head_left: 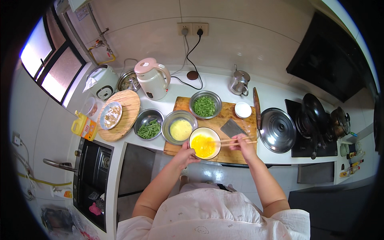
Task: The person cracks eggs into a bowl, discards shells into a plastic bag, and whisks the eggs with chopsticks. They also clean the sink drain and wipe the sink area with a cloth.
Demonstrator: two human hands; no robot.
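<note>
- Left hand [187, 154]: closed on the near-left rim of the egg bowl [204, 143]. I judge this grip is there to steady the bowl while its contents are stirred.
- Right hand [243, 143]: fingers closed on a pair of chopsticks [234, 141], held nearly level, tips pointing left into the bowl. I read the low angle as suited to beating.
- Egg bowl: directly between my two hands, touching the left, and reached by the chopstick tips from the right. It holds yellow beaten egg and sits on the near edge of the board [224, 116].
- Cleaver [233, 128]: flat on the board just beyond the right hand, apart from it.
- Steel bowl [179, 127]: just beyond the left hand, with paler yellow liquid inside; I cannot tell what it is.
- Bean bowl [149, 124]: farther to the left of the left hand, holding long green pieces.
- Chopped-greens bowl [205, 104]: beyond the egg bowl, at the far side of the board.
- White dish [243, 109]: beyond the right hand, at the board's far right corner.
- Pot lid [277, 129]: to the right of the right hand, resting on the counter beside the wok [316, 112].
- Kettle [153, 78]: well beyond the left hand, near the wall.
</note>
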